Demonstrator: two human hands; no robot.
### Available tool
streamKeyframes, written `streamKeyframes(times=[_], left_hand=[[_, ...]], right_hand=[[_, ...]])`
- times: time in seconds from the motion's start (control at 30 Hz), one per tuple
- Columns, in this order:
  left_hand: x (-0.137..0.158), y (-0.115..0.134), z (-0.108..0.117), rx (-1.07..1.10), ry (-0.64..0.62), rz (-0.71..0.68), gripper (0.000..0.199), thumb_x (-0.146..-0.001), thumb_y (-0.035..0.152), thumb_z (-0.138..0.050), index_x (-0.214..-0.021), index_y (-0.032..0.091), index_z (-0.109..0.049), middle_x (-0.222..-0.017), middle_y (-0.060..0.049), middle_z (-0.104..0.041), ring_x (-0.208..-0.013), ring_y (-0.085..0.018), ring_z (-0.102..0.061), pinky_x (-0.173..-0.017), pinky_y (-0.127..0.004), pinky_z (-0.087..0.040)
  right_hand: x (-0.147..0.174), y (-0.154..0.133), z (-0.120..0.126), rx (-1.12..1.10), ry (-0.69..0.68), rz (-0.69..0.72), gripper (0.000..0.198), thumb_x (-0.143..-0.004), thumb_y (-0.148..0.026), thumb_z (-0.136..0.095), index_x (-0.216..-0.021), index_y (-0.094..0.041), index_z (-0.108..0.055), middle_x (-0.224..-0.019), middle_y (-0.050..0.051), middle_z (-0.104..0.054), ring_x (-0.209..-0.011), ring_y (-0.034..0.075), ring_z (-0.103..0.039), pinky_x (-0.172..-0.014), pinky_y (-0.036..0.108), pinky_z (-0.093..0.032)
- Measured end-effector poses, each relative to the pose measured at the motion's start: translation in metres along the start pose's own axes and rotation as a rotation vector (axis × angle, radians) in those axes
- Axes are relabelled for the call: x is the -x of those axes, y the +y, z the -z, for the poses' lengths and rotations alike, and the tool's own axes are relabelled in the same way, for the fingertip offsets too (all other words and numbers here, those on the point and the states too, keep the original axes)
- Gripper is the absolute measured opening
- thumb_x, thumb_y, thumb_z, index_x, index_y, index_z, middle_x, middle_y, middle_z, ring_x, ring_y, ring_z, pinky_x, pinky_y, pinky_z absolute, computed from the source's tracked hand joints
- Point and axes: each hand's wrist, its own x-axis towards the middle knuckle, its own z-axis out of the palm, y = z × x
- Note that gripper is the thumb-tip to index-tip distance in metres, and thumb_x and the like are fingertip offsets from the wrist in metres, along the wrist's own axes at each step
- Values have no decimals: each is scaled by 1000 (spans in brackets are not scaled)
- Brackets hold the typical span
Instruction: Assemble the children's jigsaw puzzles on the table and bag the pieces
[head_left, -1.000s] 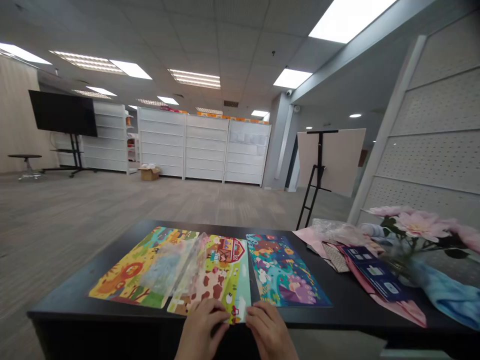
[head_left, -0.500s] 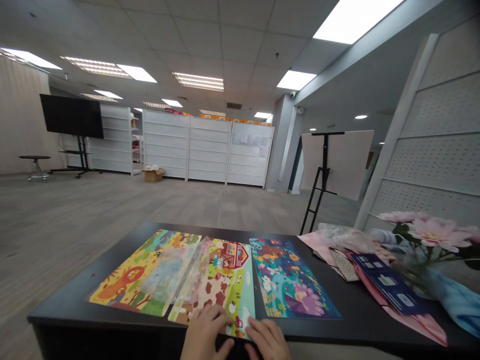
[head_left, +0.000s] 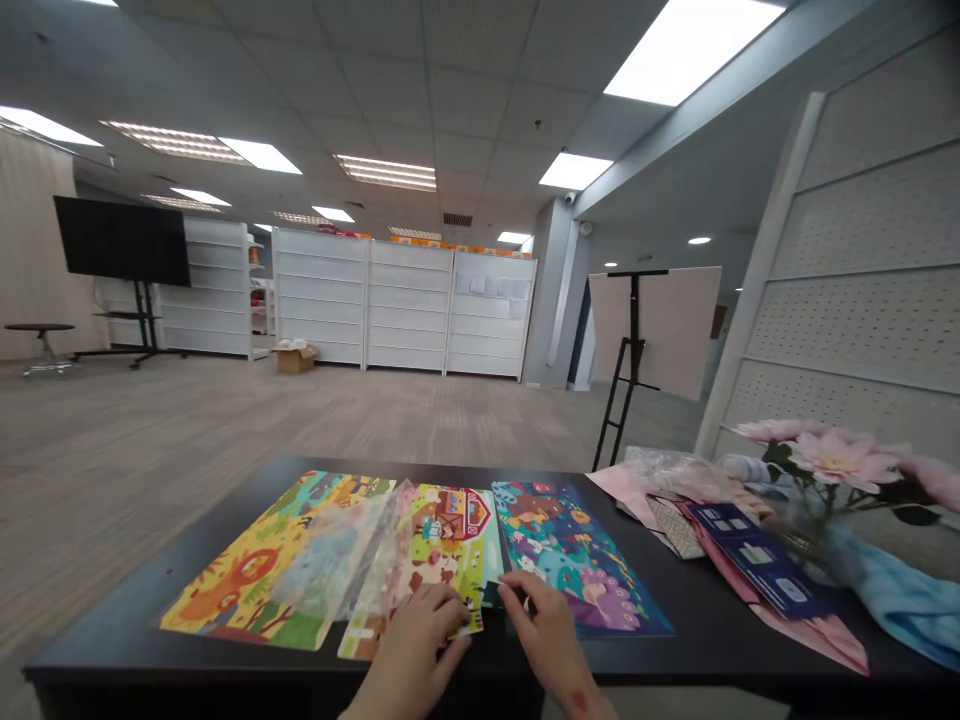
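Note:
A farm picture sheet (head_left: 439, 545) with a red barn lies in the middle of the black table (head_left: 247, 668). My left hand (head_left: 420, 640) rests on its lower part, fingers bent over the print and thumb apart. Beside the sheet's lower right edge, my right hand (head_left: 544, 630) pinches a small dark green piece (head_left: 492, 594) between thumb and forefinger. I cannot tell whether this is a turned-up corner or a separate piece. To the left lies a yellow lion picture sheet (head_left: 247, 570); at the right is a blue night-scene animal sheet (head_left: 585, 560), partly behind my right hand.
Clear plastic film (head_left: 375, 550) covers parts of the left and middle sheets. On the right are a dark blue packet (head_left: 757, 560), pink cloth (head_left: 817, 630), pink flowers (head_left: 844, 455) and a blue cloth (head_left: 900, 600). An easel (head_left: 630, 350) stands beyond the table.
My right hand has risen from the farm sheet's bottom edge to its right side and now pinches the dark green piece. My left hand stays on the sheet.

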Motion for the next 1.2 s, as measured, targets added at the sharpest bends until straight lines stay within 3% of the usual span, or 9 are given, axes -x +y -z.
streamKeyframes(times=[0.2,0.33,0.43,0.57,0.73,0.9,1.0,1.1,1.2], left_hand=[[-62,-25,15,47,-24,16,30,-104,31,-38,-86,22,-61,-84,-2,-70,-78,-19,-64,-71,-27,-42],[-112,-53,20,54,-47,33,30,-102,30,-39,-80,21,-57,-73,1,-66,-67,-16,-61,-62,-24,-38],[-133,-70,16,48,-79,20,32,-100,32,-41,-74,20,-55,-70,1,-62,-65,-15,-58,-59,-24,-36],[-138,-80,10,49,-134,-47,28,-98,31,-47,-74,20,-58,-73,3,-62,-68,-15,-56,-62,-23,-38],[-136,-82,2,45,-114,-67,14,-97,24,-50,-95,22,-63,-95,-1,-67,-89,-19,-59,-79,-27,-40],[-135,-83,-3,47,-110,-80,10,-92,18,-55,-89,22,-65,-96,-4,-66,-93,-23,-59,-81,-31,-42],[-135,-86,-4,82,-66,-93,15,-92,17,-53,-92,23,-67,-93,-3,-68,-92,-22,-61,-81,-31,-45],[-138,-89,-1,128,41,-83,17,-89,15,-54,-89,23,-68,-89,-3,-68,-89,-22,-62,-82,-33,-47],[-140,-81,10,185,252,-21,31,-92,14,-44,-114,23,-64,-111,-8,-66,-99,-22,-63,-88,-36,-51]], right_hand=[[-62,25,-9,-231,-105,-200,37,-84,-52,-64,-75,-18,-71,-68,0,-65,-64,15,-56,-60,25,-43],[-107,41,-22,-319,-204,-268,39,-73,-54,-70,-61,-17,-64,-51,-4,-54,-51,11,-47,-51,22,-38],[-131,48,-31,-363,-192,-312,40,-71,-56,-68,-61,-19,-60,-46,-7,-45,-43,10,-40,-45,23,-34],[-140,56,-40,-383,-60,-318,43,-79,-62,-60,-67,-21,-54,-52,-7,-44,-46,10,-39,-46,23,-33],[-128,60,-41,-358,50,-293,37,-92,-59,-53,-92,-22,-58,-58,-8,-42,-44,10,-36,-43,23,-27],[-125,52,-41,-401,151,-262,36,-98,-57,-46,-109,-23,-49,-58,-8,-52,-41,14,-53,-42,24,-38],[-125,49,-39,-269,190,-202,30,-101,-53,-41,-106,-24,-46,-64,-5,-59,-51,17,-61,-50,26,-43],[-124,46,-36,6,53,-89,24,-103,-46,-40,-97,-24,-50,-74,-1,-63,-65,18,-64,-62,28,-45],[-119,45,-35,158,-233,57,22,-100,-41,-48,-89,-23,-55,-85,1,-67,-80,19,-65,-75,29,-45]])
